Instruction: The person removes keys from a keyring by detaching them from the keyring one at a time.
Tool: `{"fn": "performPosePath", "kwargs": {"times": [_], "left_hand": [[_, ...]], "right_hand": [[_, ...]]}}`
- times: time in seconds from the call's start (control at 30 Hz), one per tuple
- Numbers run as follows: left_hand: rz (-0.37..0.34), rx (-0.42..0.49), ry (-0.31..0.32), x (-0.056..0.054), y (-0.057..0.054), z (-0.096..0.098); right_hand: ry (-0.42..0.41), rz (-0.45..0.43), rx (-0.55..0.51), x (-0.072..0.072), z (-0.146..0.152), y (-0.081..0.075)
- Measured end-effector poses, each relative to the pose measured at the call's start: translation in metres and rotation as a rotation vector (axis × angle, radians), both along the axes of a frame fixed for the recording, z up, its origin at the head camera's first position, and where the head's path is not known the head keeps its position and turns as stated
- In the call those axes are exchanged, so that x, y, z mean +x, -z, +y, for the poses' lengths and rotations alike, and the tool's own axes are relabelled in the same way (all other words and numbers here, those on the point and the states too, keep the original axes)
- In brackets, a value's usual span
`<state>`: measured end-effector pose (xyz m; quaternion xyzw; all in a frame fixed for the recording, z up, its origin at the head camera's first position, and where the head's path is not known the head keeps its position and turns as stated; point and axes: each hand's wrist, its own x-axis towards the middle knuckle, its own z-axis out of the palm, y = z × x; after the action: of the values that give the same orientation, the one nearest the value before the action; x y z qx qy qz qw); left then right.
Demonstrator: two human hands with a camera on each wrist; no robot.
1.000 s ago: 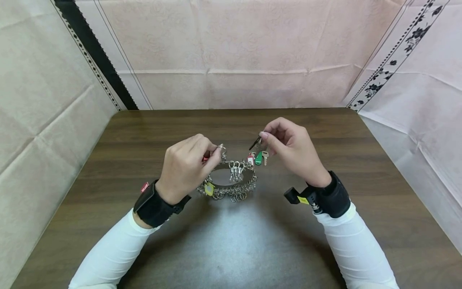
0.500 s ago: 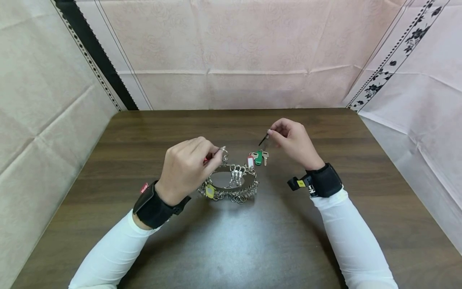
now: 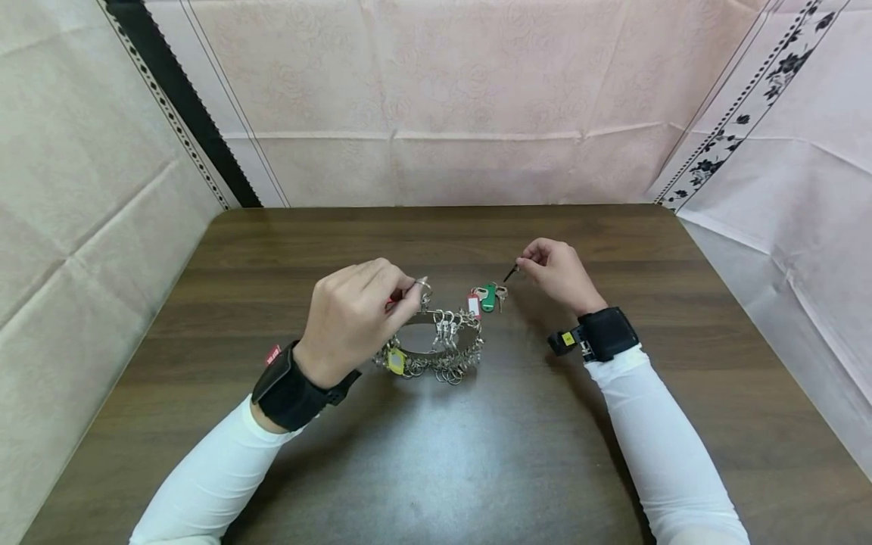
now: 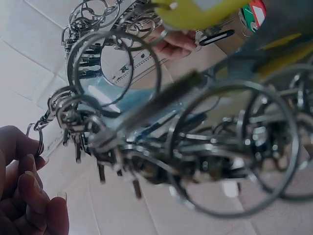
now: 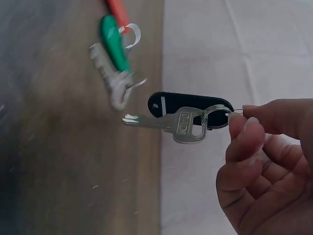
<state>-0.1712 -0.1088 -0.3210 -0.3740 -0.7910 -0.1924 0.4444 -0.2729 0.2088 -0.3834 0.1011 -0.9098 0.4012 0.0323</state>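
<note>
My left hand (image 3: 361,310) pinches a split ring (image 4: 38,137) on a round metal key holder (image 3: 436,352), which is hung all round with clasps and rings. A yellow tag (image 3: 396,361) hangs at its near left; some red shows behind my left fingers. My right hand (image 3: 559,274), to the right of the holder, pinches the ring of a silver key (image 5: 188,126) with a black key tag (image 5: 186,102). Between the holder and this hand lie a green key tag (image 3: 488,297) with a key (image 5: 117,88) beside it and a red-and-white tag (image 3: 473,305).
Everything is over a dark wooden table (image 3: 436,469). Pale cloth (image 3: 436,98) hangs behind its far edge and on both sides. Black straps with cameras (image 3: 602,333) are on both wrists.
My right hand has moved right and lower, away from the holder, with the key and black tag in its fingers. The left hand and holder have shifted only slightly.
</note>
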Motion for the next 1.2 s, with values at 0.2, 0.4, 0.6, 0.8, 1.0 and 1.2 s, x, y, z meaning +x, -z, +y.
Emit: {"fn": "performPosePath", "kwargs": {"times": [0.2,0.4,0.6,0.8,1.0,1.2], "left_hand": [[0.006,0.000,-0.008,-0.001,0.001,0.001],[0.017,0.008,0.000,-0.001,0.001,0.002],[0.026,0.004,-0.002,-0.001,0.002,0.002],[0.015,-0.001,-0.004,-0.002,0.002,0.002],[0.006,-0.010,-0.020,-0.001,0.001,0.000],[-0.019,0.003,-0.016,-0.002,0.000,0.000]], "right_hand": [[0.004,-0.030,-0.004,-0.007,0.005,0.013],[-0.010,-0.055,0.031,-0.011,0.009,0.022],[0.057,0.015,0.072,-0.016,0.013,0.033],[0.117,0.002,0.080,-0.021,0.018,0.039],[0.093,-0.001,0.075,-0.018,0.017,0.032],[0.060,0.083,0.091,-0.004,-0.001,0.007]]}}
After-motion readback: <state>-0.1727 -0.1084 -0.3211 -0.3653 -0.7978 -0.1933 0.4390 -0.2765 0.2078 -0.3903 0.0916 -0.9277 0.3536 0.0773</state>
